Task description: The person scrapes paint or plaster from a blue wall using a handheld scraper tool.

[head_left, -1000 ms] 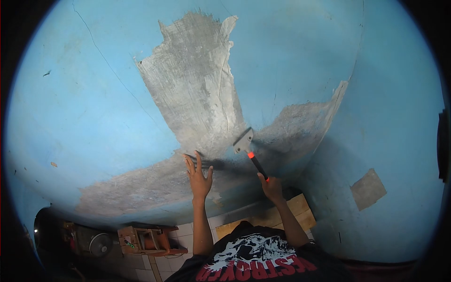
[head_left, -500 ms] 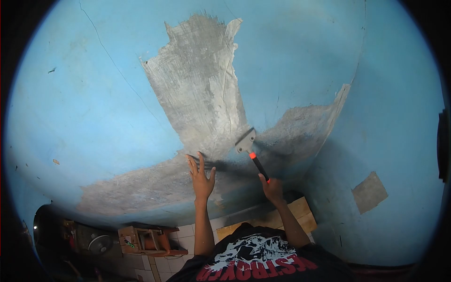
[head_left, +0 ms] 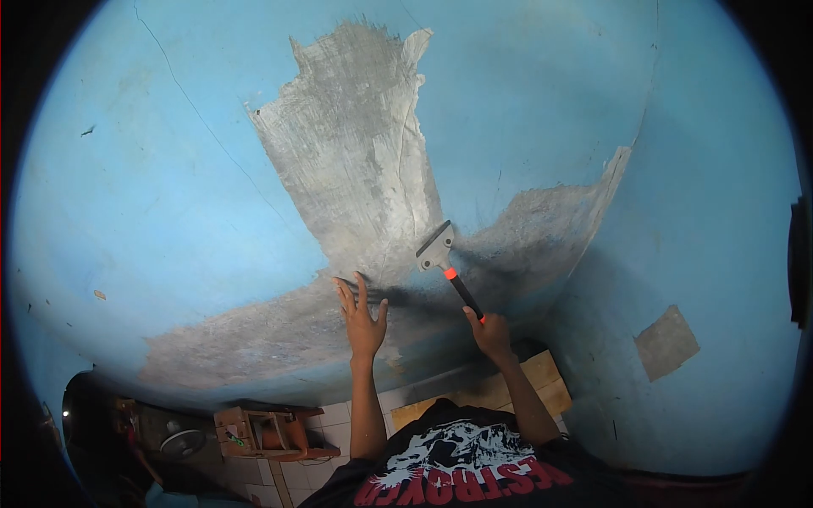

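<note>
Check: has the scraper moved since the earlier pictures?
Yes, slightly: the scraper has shifted up and to the left at its blade end, judged against the square grey patch at the right of the view.

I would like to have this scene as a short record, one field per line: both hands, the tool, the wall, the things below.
Left hand: spread open at the grey patch; contact unclear
Right hand: closed around the scraper
Tool: scraper, grey head, orange collar, black handle
Wall: blue, partly bare
Below: wooden furniture, pale floor tiles
</note>
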### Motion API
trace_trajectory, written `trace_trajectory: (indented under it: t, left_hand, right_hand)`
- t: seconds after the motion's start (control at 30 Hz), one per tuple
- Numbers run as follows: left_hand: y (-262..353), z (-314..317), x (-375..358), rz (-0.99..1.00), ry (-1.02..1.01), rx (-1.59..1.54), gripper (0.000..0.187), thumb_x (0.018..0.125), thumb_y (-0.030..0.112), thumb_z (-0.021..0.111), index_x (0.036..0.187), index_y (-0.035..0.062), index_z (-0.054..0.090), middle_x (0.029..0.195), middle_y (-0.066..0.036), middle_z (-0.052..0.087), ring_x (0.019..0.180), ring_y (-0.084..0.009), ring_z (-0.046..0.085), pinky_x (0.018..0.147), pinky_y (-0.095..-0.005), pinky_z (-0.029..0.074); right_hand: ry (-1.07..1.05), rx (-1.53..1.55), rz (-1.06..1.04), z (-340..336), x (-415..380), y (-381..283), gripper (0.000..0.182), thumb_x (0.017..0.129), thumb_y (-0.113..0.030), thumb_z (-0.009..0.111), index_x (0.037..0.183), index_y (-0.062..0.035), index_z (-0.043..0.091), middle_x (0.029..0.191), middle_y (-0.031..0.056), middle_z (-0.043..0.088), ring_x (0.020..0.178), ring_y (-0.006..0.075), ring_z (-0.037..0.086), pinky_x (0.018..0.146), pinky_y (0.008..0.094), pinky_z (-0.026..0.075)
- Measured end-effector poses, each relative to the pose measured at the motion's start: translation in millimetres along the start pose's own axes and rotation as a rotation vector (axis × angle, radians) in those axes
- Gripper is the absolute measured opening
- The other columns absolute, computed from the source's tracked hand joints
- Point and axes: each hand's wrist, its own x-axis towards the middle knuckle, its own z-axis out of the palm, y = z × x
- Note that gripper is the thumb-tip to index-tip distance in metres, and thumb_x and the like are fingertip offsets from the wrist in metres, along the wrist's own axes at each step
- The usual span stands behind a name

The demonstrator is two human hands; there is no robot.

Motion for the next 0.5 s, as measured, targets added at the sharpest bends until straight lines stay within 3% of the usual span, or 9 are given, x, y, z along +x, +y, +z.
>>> trace_trajectory:
  t: [0.1, 0.17, 0.27, 0.33, 0.5]
  left_hand:
    - [2, 0, -3, -0.007, -0.007, 0.006, 0.091, 0.094, 0.028, 0.073, 0.165, 0.0285, 0.017, 0.170, -0.024, -0.004, 0.153, -0.0525, 0.012, 0.114, -0.0694, 0.029]
    - [3, -3, -1, -0.007, 0.002, 0.007, 0.089, 0.094, 0.027, 0.073, 0.165, 0.0266, 0.019, 0.170, -0.025, -0.003, 0.152, -0.0537, 0.014, 0.114, -0.0693, 0.030]
    - [0, 0, -2, -0.016, -0.008, 0.007, 0.089, 0.094, 0.026, 0.073, 0.165, 0.0265, 0.019, 0.170, -0.025, -0.003, 0.152, -0.0537, 0.013, 0.114, -0.0694, 0.030]
    - [-1, 2, -1, 0.003, 0.001, -0.014, 0.092, 0.095, 0.030, 0.074, 0.166, 0.0303, 0.015, 0.170, -0.022, -0.007, 0.154, -0.0508, 0.009, 0.114, -0.0692, 0.029]
    - [2, -1, -3, -0.001, 0.004, -0.004, 0.091, 0.095, 0.029, 0.074, 0.165, 0.0283, 0.017, 0.170, -0.023, -0.005, 0.153, -0.0514, 0.011, 0.114, -0.0693, 0.029]
  right_hand:
    - [-0.007, -0.019, 0.009, 3, -12, 13, 0.071, 0.100, -0.055, 0.059, 0.062, 0.0056, 0.060, 0.051, 0.0228, 0.050, 0.049, 0.0406, 0.061, 0.049, 0.0481, 0.040]
    - [-0.056, -0.082, 0.098, 6, -16, 22, 0.071, 0.097, -0.057, 0.062, 0.065, 0.0063, 0.064, 0.058, 0.0273, 0.057, 0.061, 0.0475, 0.065, 0.054, 0.0511, 0.047]
    - [-0.076, -0.032, 0.090, -9, -6, -7, 0.072, 0.097, -0.058, 0.061, 0.065, 0.0059, 0.065, 0.058, 0.0271, 0.058, 0.063, 0.0475, 0.065, 0.055, 0.0518, 0.048]
    - [-0.054, -0.042, 0.072, -6, -8, -4, 0.072, 0.098, -0.058, 0.060, 0.064, 0.0059, 0.063, 0.055, 0.0255, 0.055, 0.058, 0.0453, 0.064, 0.053, 0.0501, 0.046]
    - [-0.038, -0.090, 0.085, 7, -18, 16, 0.071, 0.099, -0.056, 0.060, 0.063, 0.0054, 0.060, 0.052, 0.0237, 0.052, 0.053, 0.0424, 0.062, 0.051, 0.0483, 0.043]
